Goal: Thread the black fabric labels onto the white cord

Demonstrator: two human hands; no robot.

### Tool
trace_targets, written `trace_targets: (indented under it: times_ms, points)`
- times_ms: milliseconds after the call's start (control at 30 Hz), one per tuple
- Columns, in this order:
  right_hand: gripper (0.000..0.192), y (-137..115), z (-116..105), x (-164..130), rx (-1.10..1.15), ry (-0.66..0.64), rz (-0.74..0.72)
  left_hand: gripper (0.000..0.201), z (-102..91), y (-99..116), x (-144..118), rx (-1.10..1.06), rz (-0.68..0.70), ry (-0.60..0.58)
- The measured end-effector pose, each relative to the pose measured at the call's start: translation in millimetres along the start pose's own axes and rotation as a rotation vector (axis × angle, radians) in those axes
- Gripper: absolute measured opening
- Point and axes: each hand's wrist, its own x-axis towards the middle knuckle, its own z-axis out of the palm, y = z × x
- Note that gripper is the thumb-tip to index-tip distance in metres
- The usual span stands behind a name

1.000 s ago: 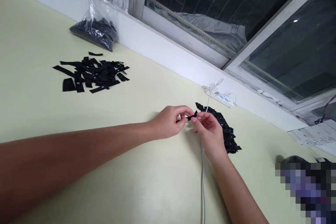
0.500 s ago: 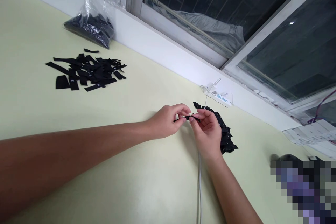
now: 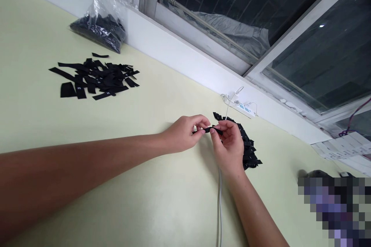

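Black strip (image 3: 209,129), small and narrow, held just above the tabletop (image 3: 162,96) at centre frame, pinched between both hands. Left hand (image 3: 185,133) grips its left end with thumb and fingertips closed on it; right hand (image 3: 228,144) has the right end, fingers curled, thumb and forefinger closed on the fabric. Strip looks pulled flat between the two grips, probably so it can be straightened or folded; the exact fold cannot be made out.

Directly behind the right hand, at centre right, lies a heap of folded black pieces (image 3: 247,148), close enough that a piece could be dropped or picked without reaching. Well apart, at upper left of the frame, a loose scatter of flat black strips (image 3: 95,79) is spread on the tabletop. Behind that, against the window ledge, a clear plastic bag (image 3: 100,27) holds more black pieces.

A white cable (image 3: 219,208) runs from the lower edge of the frame up under the right wrist. A white power strip (image 3: 242,105) sits at the wall below the window (image 3: 261,19). Papers (image 3: 344,148) lie at right edge.
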Motion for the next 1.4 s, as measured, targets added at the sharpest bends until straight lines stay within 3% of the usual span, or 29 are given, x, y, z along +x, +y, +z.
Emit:
trace_targets:
  times_ms: [133,233,333,433,700,833,933,1333,1400]
  points:
    - [0.031,-2.7,-3.9,3.2,0.057,0.038,0.018,0.017,-1.4,-1.6,2.5,0.089,0.023,0.076]
    - [0.032,-4.0,-9.7,6.8,0.052,0.106,0.031,0.017,-4.3,-5.4,3.0,0.353,0.013,0.098]
    - [0.033,-4.3,-15.3,10.0,0.006,0.156,0.050,0.017,-6.5,-7.3,0.8,0.688,0.042,-0.054]
    - [0.033,-2.9,-17.7,11.8,-0.027,0.159,0.076,0.023,-6.5,-7.1,-1.0,0.834,0.068,-0.181]
    - [0.034,5.0,-17.3,12.5,-0.059,0.122,0.101,0.027,-7.6,-8.5,1.5,0.818,0.029,-0.275]
    - [0.033,6.9,-17.5,12.3,-0.069,0.109,0.105,0.020,-8.7,2.2,-0.8,0.841,-0.029,-0.319]
    - [0.034,8.1,-16.9,11.9,-0.071,0.093,0.099,0.026,-8.0,14.3,-3.1,0.898,-0.054,-0.371]
    - [0.033,11.0,-16.5,11.8,-0.046,0.052,0.092,0.027,-0.7,24.5,-9.4,1.033,0.007,-0.411]
    - [0.033,11.4,-17.4,12.3,-0.040,0.052,0.103,0.023,-3.3,22.8,-6.6,0.989,0.017,-0.366]
